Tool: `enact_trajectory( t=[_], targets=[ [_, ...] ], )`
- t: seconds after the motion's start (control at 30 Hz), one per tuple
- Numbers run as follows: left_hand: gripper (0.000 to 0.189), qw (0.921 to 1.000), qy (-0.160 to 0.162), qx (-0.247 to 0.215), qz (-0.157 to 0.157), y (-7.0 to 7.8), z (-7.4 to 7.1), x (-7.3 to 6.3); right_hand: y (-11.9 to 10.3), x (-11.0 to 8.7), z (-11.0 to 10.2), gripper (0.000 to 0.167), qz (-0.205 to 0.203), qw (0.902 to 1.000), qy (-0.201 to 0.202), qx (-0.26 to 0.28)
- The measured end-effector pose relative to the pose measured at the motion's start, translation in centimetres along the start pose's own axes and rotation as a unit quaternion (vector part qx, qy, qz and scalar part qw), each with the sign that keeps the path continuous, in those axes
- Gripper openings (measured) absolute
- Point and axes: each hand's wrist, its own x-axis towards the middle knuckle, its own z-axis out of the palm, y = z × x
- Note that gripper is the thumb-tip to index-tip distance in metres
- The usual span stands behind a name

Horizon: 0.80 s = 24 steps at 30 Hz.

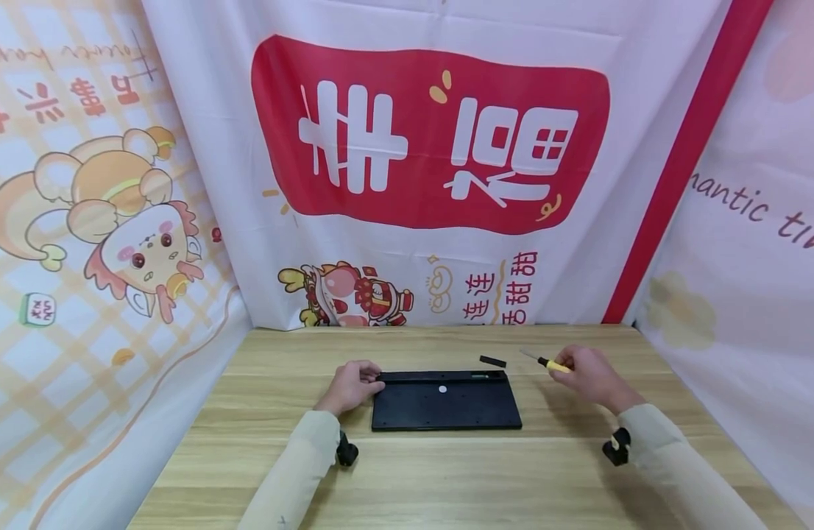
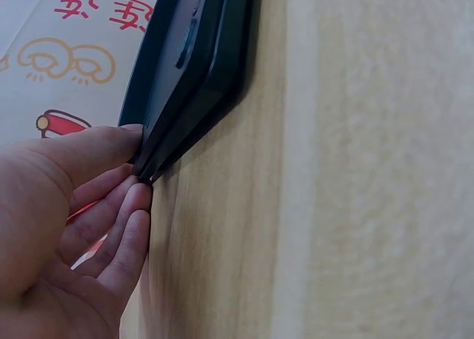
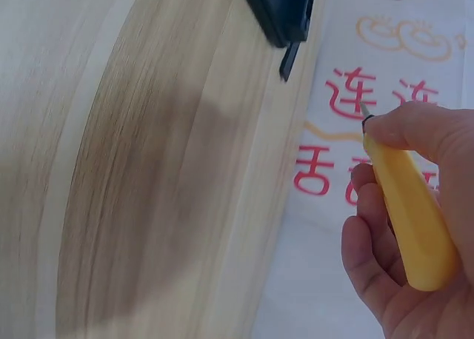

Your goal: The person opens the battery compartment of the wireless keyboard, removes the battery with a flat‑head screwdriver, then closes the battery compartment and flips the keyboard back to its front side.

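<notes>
A black keyboard (image 1: pixel 447 409) lies face down on the table, with a white round sticker near its upper middle. My left hand (image 1: pixel 351 384) pinches its far left corner, the thumb on top and fingers at the edge, as the left wrist view of the keyboard (image 2: pixel 215 72) shows. At the far right of its raised ridge is an uncovered battery slot (image 1: pixel 484 376). Just beyond lies a narrow black battery cover (image 1: pixel 492 361). Off to the right, my right hand (image 1: pixel 594 379) grips a screwdriver (image 3: pixel 411 213) by its yellow handle, the metal tip pointing away from the palm.
The wooden table (image 1: pixel 440 482) ends at the back against a printed white and red cloth (image 1: pixel 407 250). More printed cloth hangs at the left (image 1: pixel 102 294) and right sides. A black wrist camera (image 1: pixel 346 450) sits by the left cuff, another by the right.
</notes>
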Motion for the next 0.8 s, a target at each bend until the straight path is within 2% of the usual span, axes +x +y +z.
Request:
enact_trajectory(
  t=[0.33, 0.6, 0.8],
  targets=[
    [0.022, 1.0000, -0.003, -0.002, -0.008, -0.4, 0.2, 0.1, -2.0, -0.2, 1.2, 0.014, -0.047, 0.9988, -0.006, -0.011],
    [0.023, 1.0000, -0.001, 0.001, -0.008, -0.3, 0.0, 0.2, -3.1, -0.1, 2.4, 0.013, -0.041, 0.9987, -0.029, 0.005],
    [0.022, 1.0000, -0.001, 0.000, -0.002, -0.2, 0.0, 0.1, -3.3, 0.1, 3.5, 0.013, -0.052, 0.9982, -0.029, 0.010]
  ],
)
